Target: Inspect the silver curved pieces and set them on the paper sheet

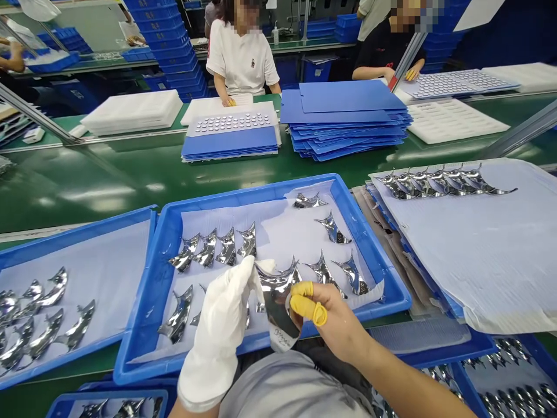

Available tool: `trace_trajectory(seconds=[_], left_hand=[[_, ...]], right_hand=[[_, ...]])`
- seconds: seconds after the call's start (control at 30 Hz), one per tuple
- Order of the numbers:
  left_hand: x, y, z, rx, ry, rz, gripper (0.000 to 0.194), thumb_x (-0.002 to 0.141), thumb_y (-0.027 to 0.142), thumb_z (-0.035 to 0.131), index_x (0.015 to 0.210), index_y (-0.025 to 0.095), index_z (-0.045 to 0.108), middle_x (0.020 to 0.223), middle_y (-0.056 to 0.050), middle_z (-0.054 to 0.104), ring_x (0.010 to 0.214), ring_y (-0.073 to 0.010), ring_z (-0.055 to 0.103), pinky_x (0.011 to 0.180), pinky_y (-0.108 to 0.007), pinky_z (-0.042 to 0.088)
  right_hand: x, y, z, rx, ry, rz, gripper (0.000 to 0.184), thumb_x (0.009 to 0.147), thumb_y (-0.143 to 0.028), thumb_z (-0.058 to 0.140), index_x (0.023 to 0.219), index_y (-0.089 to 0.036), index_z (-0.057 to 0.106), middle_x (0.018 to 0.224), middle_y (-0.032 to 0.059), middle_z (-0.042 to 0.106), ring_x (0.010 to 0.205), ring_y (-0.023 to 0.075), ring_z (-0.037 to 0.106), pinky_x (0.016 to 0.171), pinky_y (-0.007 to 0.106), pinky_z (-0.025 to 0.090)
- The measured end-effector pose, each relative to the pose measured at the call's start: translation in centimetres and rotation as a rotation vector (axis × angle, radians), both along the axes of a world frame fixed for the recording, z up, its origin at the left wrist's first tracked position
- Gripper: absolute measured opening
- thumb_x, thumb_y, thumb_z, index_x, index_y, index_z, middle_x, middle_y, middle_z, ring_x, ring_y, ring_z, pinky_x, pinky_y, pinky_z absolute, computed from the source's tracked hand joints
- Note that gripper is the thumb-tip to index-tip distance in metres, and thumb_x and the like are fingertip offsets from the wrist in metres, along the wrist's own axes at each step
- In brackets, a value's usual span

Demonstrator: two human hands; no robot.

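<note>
A shiny chrome-plated curved part (276,299) with pointed tips is held up over the near edge of a blue tray (365,223). My left hand (220,325), in a white glove, is closed on the part's upper left corner. My right hand (335,319), with yellow finger cots on thumb and finger, pinches its right edge. Beneath and beyond my hands, several similar chrome parts (226,247) lie on the white lining sheet (278,229) in the tray. My left hand hides some of those parts.
Another blue tray (113,249) with chrome parts adjoins on the left. At right, a white foam sheet (474,244) carries a row of chrome parts (444,181). Blue sheets (343,116) are stacked across the green bench (143,180), where a co-worker (243,58) sits. More trays lie below.
</note>
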State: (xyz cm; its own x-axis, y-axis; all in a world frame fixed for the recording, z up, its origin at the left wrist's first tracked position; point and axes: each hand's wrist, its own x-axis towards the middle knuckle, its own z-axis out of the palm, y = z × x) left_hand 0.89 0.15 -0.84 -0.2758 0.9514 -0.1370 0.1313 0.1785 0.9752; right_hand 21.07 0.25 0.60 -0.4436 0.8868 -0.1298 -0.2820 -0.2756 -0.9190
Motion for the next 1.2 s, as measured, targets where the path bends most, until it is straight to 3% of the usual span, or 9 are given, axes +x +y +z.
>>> trace_trajectory(seconds=[0.17,0.3,0.33,0.53,0.73,0.9,1.0,1.13,1.2], left_hand=[[0.9,-0.6,1.6,-0.123,-0.122,-0.175,0.042,0.084,0.050,0.065,0.118,0.027,0.071,0.126,-0.005,0.068,0.131,-0.0302,0.052,0.111,-0.043,0.043],[2.7,-0.1,3.5,-0.174,-0.193,-0.390,0.098,0.063,0.030,0.088,0.149,0.029,0.041,0.125,-0.007,0.068,0.118,-0.0339,0.061,0.099,-0.043,0.053],[3.0,0.0,3.8,-0.187,-0.209,-0.408,0.104,0.062,0.026,0.089,0.151,0.030,0.036,0.125,-0.006,0.067,0.116,-0.0332,0.062,0.097,-0.041,0.054],[2.9,0.6,3.5,-0.104,-0.401,-0.256,0.056,0.084,0.029,0.072,0.138,0.027,0.056,0.136,-0.006,0.061,0.120,-0.0273,0.060,0.097,-0.035,0.052],[2.8,0.8,2.7,-0.101,-0.429,-0.202,0.038,0.084,0.029,0.072,0.121,0.023,0.068,0.124,-0.008,0.069,0.113,-0.0271,0.063,0.091,-0.034,0.054],[3.4,1.3,3.2,-0.094,-0.402,-0.229,0.030,0.084,0.026,0.072,0.114,0.023,0.070,0.124,-0.006,0.069,0.114,-0.0243,0.063,0.098,-0.034,0.051],[3.2,1.1,3.2,-0.055,-0.344,-0.229,0.030,0.080,0.035,0.074,0.108,0.023,0.072,0.120,-0.006,0.071,0.111,-0.0257,0.065,0.097,-0.036,0.052],[2.6,0.1,2.1,0.079,-0.257,-0.191,0.051,0.060,0.051,0.083,0.102,0.023,0.076,0.126,-0.007,0.068,0.126,-0.0290,0.055,0.112,-0.036,0.040],[2.6,-0.2,1.3,0.051,-0.270,-0.116,0.044,0.069,0.052,0.076,0.103,0.025,0.074,0.125,-0.005,0.068,0.122,-0.0262,0.059,0.113,-0.038,0.039]], right_hand=[[-0.4,0.2,-0.2,-0.164,0.183,-0.062,0.025,0.087,-0.035,0.068,0.071,-0.016,0.063,0.064,-0.0022,0.055,0.055,0.0098,0.052,0.052,0.023,0.044],[-0.6,0.3,0.2,-0.136,0.193,-0.082,0.024,0.086,-0.033,0.068,0.070,-0.016,0.063,0.064,-0.0031,0.053,0.054,0.0086,0.053,0.054,0.022,0.047],[-0.6,0.3,0.4,-0.125,0.191,-0.080,0.025,0.087,-0.032,0.068,0.069,-0.016,0.062,0.065,-0.0032,0.053,0.054,0.0080,0.054,0.055,0.021,0.048],[-0.5,-0.1,0.5,-0.109,0.147,-0.051,0.022,0.087,-0.034,0.068,0.076,-0.015,0.065,0.064,-0.0039,0.052,0.053,0.0077,0.053,0.051,0.021,0.048],[-0.4,-0.2,0.4,-0.144,0.180,-0.023,0.026,0.087,-0.034,0.066,0.071,-0.015,0.063,0.060,-0.0031,0.054,0.052,0.0087,0.055,0.052,0.022,0.047],[-0.5,-0.2,0.2,-0.167,0.203,-0.026,0.022,0.087,-0.032,0.067,0.073,-0.015,0.064,0.062,-0.0033,0.057,0.051,0.0090,0.058,0.053,0.022,0.046],[-0.6,-0.1,0.0,-0.206,0.263,-0.006,0.023,0.088,-0.032,0.067,0.074,-0.015,0.064,0.062,-0.0025,0.058,0.052,0.0099,0.059,0.054,0.023,0.047],[-1.3,0.0,-0.5,-0.388,0.408,0.056,0.031,0.084,-0.038,0.072,0.069,-0.014,0.060,0.059,-0.0018,0.058,0.050,0.0102,0.058,0.051,0.023,0.048],[-1.7,-0.1,-0.9,-0.489,0.470,0.043,0.032,0.080,-0.038,0.077,0.068,-0.014,0.059,0.059,-0.0029,0.055,0.050,0.0090,0.055,0.051,0.022,0.048]])
